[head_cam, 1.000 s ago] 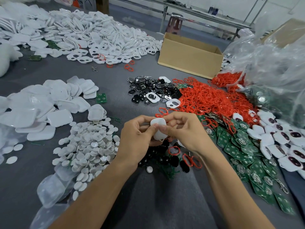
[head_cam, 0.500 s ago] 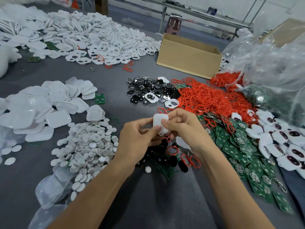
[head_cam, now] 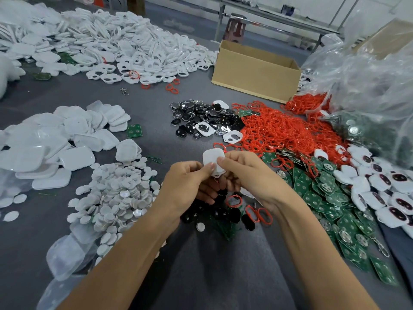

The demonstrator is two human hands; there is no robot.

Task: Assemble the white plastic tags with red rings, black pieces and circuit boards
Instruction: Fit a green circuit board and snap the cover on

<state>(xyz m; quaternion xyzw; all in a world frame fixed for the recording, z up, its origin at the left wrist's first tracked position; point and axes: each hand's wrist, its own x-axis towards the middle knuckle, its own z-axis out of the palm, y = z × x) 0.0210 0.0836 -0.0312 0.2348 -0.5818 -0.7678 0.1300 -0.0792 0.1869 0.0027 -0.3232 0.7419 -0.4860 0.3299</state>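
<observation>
Both hands meet over the grey table (head_cam: 154, 101) and hold one white tag (head_cam: 211, 159) between them. The left hand (head_cam: 187, 186) pinches the tag's lower left edge, thumb on the near face and fingers curled behind. The right hand (head_cam: 248, 175) pinches the right edge the same way. The tag stands nearly upright with its plain side to the camera. A speck of red at its bottom edge may be a ring, though that is hard to tell.

Just beyond the right hand spreads a heap of red rings (head_cam: 279, 130). To its right lie green circuit boards (head_cam: 324, 198), then finished tags (head_cam: 384, 189). Past the fingertips sits a pile of black pieces (head_cam: 196, 118), with a cardboard box (head_cam: 252, 72) farther off. White discs (head_cam: 116, 193) are heaped left of the left hand.
</observation>
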